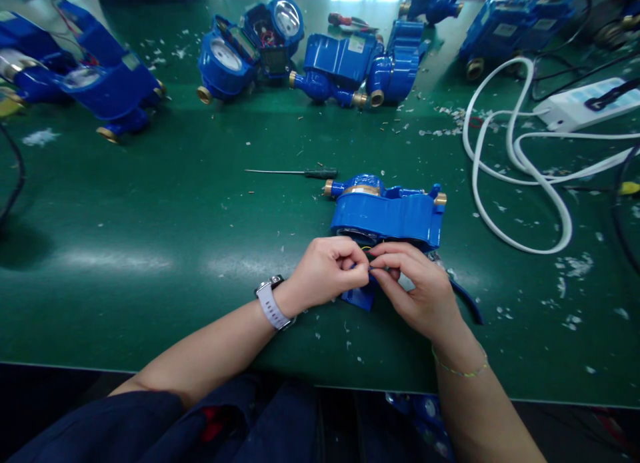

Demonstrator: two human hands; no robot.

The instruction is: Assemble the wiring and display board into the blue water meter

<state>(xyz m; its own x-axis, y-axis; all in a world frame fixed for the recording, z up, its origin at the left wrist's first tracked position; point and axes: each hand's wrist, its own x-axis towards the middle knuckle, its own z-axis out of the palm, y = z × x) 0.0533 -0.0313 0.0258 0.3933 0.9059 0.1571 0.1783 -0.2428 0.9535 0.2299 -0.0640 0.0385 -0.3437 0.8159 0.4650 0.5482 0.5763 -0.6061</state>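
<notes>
A blue water meter (390, 216) with brass pipe ends lies on its side on the green table, right in front of my hands. My left hand (333, 270) is closed in a pinch at the meter's near side. Opposite it, my right hand (417, 286) pinches too, its fingertips almost meeting the left ones. Between them shows a thin yellow wire (367, 248); the ends in my fingers are mostly hidden. Under my hands sits a small flat blue piece (359, 298). A tool's dark blue handle (467, 300) sticks out beside my right hand.
Beyond the meter lies a screwdriver (293, 172). Several more blue meters (333, 60) stand along the back, near a red-handled tool (350, 22). At right are a looped white cable (523, 156) and a power strip (590, 103). White scraps (575, 266) litter the table.
</notes>
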